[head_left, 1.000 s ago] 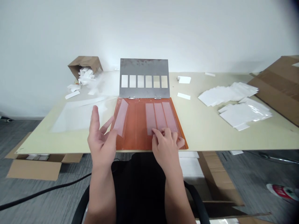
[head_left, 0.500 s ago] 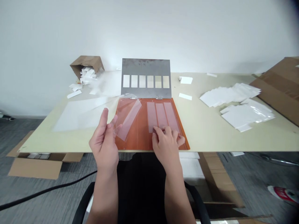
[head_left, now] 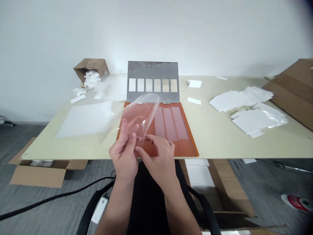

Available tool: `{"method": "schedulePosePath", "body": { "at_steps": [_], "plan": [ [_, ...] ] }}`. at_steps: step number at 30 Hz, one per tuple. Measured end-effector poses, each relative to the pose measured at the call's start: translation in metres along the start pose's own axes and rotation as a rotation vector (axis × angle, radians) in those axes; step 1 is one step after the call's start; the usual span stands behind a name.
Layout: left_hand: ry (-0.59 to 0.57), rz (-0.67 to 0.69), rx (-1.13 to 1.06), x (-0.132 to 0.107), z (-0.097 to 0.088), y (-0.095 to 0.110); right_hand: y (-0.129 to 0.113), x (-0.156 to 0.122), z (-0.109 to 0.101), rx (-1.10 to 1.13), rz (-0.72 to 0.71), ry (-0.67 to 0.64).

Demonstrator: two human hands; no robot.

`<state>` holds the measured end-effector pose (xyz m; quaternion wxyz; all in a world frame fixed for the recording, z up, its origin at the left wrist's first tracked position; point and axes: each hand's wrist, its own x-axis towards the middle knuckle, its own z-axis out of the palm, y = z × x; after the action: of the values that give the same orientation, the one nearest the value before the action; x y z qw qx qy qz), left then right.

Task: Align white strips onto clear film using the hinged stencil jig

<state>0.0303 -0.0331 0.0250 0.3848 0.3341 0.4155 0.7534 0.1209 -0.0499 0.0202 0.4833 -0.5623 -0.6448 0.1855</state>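
Note:
My left hand point(head_left: 124, 152) and my right hand point(head_left: 157, 156) meet over the near edge of the table, both pinching the lower end of a clear film strip point(head_left: 141, 113) that curls upward. Under it lies an orange tray point(head_left: 186, 137) with translucent strips point(head_left: 171, 122) laid side by side in its right half. A grey metal lid point(head_left: 153, 71) with a row of rectangular windows stands hinged upright at the tray's far edge.
A tipped cardboard box point(head_left: 91, 67) spills white packets at the back left. Clear sheets point(head_left: 83, 119) lie left of the tray. White packets point(head_left: 246, 104) are piled at the right, beside a large cardboard sheet point(head_left: 290, 89). Boxes stand on the floor below.
My left hand lifted the film strip off the tray's left side and carried it toward the middle. My right hand left the strips on the tray and took hold of the film's lower end.

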Motion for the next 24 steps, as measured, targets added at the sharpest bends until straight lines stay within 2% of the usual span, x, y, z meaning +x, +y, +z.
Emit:
{"method": "schedulePosePath", "body": {
  "at_steps": [4,9,13,19,24],
  "plan": [
    [0.006,0.003,-0.036,-0.007,0.005,-0.002,-0.005,-0.001,0.002,0.072,0.065,0.054],
    [0.093,0.004,-0.053,-0.009,0.010,-0.001,-0.009,-0.001,-0.005,0.281,0.181,-0.016],
    [0.072,0.022,-0.074,-0.008,0.009,-0.003,-0.008,-0.002,-0.006,0.345,0.231,-0.023],
    [-0.004,0.133,-0.041,-0.010,0.003,-0.012,-0.003,-0.003,-0.005,0.353,0.194,-0.013],
    [-0.005,0.137,0.028,-0.012,-0.002,-0.019,-0.003,-0.002,-0.008,0.334,0.106,-0.054]
  ]
}}
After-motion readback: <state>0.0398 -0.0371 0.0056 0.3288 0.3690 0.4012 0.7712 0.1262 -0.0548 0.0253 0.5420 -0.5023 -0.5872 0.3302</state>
